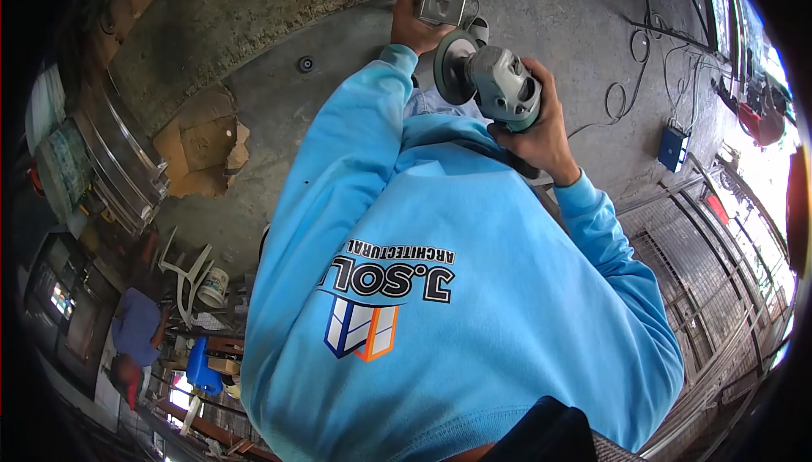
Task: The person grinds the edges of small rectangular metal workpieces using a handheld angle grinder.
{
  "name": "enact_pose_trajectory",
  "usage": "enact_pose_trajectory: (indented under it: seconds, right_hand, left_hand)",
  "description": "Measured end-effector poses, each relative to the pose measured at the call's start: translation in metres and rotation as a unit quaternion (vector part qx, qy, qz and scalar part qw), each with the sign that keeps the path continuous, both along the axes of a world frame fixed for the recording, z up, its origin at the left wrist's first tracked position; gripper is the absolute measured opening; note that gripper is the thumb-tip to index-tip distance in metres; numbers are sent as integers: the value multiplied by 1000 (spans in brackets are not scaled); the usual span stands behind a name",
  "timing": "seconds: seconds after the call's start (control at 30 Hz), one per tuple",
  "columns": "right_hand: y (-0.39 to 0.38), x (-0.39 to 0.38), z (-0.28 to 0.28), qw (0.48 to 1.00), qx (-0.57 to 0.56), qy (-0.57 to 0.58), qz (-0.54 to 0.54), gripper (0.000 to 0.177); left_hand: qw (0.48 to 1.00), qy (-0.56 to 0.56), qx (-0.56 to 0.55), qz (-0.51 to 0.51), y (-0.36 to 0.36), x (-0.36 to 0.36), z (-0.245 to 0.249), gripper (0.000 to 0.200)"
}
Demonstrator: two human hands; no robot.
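My left hand (pixel 410 27) is wrapped round a square metal tube (pixel 441 5), whose shiny end faces up at the top centre. In my right hand (pixel 545 128) is a grey angle grinder (pixel 505 86), held by its body with the fingers curled about the housing. The grinder's round disc (pixel 455 67) points left, close beside my left hand and just below the tube. Light blue sleeves cover both arms.
A torn cardboard box (pixel 203 145) and a small round part (pixel 305 64) lie on the concrete floor. Cables (pixel 626 98) trail at the right near a blue box (pixel 673 147). Metal mesh frames (pixel 685 242) stand lower right; a person (pixel 135 327) is at the lower left.
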State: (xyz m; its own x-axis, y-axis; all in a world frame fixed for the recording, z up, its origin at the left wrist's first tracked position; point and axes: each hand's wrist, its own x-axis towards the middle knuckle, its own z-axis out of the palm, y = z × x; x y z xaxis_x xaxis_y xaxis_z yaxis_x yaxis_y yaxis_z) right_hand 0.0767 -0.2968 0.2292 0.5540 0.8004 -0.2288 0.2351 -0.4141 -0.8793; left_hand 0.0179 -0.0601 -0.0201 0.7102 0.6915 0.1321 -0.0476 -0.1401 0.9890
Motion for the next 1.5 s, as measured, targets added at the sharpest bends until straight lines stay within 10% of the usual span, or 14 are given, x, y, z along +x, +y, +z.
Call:
enact_pose_trajectory:
  seconds: [0.93, 1.1, 1.5]
  right_hand:
    - [16, 26, 6, 997, -3, -29, 65, 101]
    - [11, 29, 28, 996, -11, -61, 70, 102]
    - [30, 56, 23, 992, -58, -108, 32, 94]
  left_hand:
    - [993, -41, -109, -16, 0, 1, -16, 92]
    - [999, -10, 49, 1, 1, -1, 4, 92]
    - [999, 6, 22, 24, -3, 4, -3, 87]
